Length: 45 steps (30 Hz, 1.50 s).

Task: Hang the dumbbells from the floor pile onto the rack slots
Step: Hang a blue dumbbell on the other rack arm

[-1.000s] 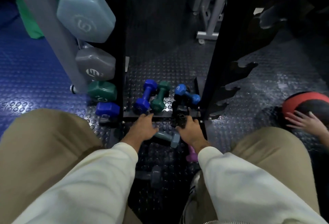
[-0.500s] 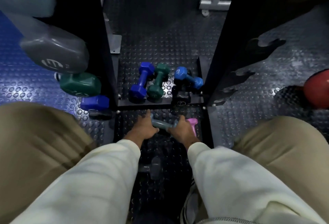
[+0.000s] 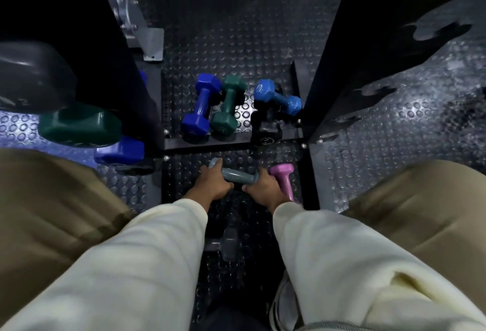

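Pickup step, down low at six o'clock: left hand curled over one end of the grey-blue dumbbell on the floor, right hand curled over the other, pink dumbbell just beside. Next: lift level, carry up to an empty rack slot at two o'clock.
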Tool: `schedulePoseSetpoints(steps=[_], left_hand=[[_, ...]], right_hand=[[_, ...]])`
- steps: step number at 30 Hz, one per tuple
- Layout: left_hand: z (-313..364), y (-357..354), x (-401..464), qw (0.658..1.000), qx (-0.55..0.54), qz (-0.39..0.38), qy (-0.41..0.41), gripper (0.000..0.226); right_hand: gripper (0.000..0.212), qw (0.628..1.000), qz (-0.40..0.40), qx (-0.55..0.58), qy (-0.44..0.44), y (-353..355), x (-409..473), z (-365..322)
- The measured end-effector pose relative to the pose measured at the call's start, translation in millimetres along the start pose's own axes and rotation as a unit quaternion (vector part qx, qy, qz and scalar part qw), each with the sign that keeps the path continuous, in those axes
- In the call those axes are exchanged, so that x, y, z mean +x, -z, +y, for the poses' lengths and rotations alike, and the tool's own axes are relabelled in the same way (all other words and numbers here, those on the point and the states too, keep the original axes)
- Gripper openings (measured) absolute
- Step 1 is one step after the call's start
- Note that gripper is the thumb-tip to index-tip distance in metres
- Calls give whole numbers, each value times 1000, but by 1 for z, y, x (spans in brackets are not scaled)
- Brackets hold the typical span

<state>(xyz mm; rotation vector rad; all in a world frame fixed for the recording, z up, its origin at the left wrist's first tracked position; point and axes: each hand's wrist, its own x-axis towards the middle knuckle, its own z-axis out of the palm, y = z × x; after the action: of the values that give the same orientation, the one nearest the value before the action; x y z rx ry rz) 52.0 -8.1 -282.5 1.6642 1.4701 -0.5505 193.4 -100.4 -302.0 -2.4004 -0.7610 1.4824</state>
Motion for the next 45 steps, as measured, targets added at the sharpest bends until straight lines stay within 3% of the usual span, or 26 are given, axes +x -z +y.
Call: schedulePoseSetpoints(steps=[4, 9, 12, 17, 30, 36, 42, 45], left_hand=[[0, 5, 6, 1000, 9, -5, 6, 86], [-12, 1, -2, 999, -33, -3, 30, 77], [-21, -7, -12, 997, -66, -1, 39, 75], [-12, -2, -10, 999, -40, -3, 34, 48], [-11, -5, -5, 997, -8, -64, 45, 91], [-1, 7, 0, 995, -59, 52, 64, 51], [36, 37, 13, 977, -147, 154, 26, 46], [58, 54, 20, 962, -180, 203, -20, 46]], right_hand=[[90, 999, -37, -14, 1, 0, 9, 5], [72, 999, -44, -18, 26, 11, 18, 6], [83, 998, -52, -20, 36, 11, 19, 8], [90, 996, -52, -53, 47, 6, 15, 9], [95, 997, -66, -31, 24, 1, 13, 9], [41, 1000, -18, -21, 7, 12, 14, -15], [34, 982, 177, 8, 68, 53, 14, -74], [38, 969, 218, -5, 119, 83, 21, -108]])
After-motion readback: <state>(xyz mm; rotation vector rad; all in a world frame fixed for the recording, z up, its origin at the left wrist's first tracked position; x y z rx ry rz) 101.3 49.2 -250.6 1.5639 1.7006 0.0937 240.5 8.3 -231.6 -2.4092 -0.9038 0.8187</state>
